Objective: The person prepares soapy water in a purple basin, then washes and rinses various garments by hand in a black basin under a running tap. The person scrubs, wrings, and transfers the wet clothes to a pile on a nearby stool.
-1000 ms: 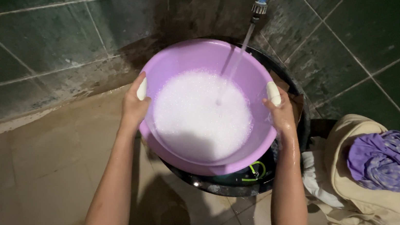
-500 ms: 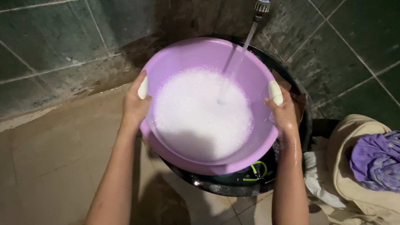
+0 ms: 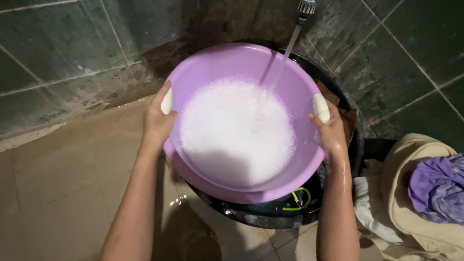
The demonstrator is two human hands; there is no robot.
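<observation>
I hold a round purple plastic basin [image 3: 224, 61] by its two white handles. My left hand [image 3: 158, 119] grips the left handle and my right hand [image 3: 331, 131] grips the right one. White foam [image 3: 236, 130] fills the basin. A thin stream of water falls into it from a blue tap [image 3: 308, 0] on the wall above. The basin sits over a larger black tub [image 3: 269, 213], whose rim shows below and to the right.
A heap of laundry lies at the right: a beige cloth [image 3: 437, 241] with a purple patterned garment [image 3: 453, 189] on top. Dark green wall tiles [image 3: 54, 34] rise behind. Wet beige floor tiles [image 3: 50, 192] spread to the left.
</observation>
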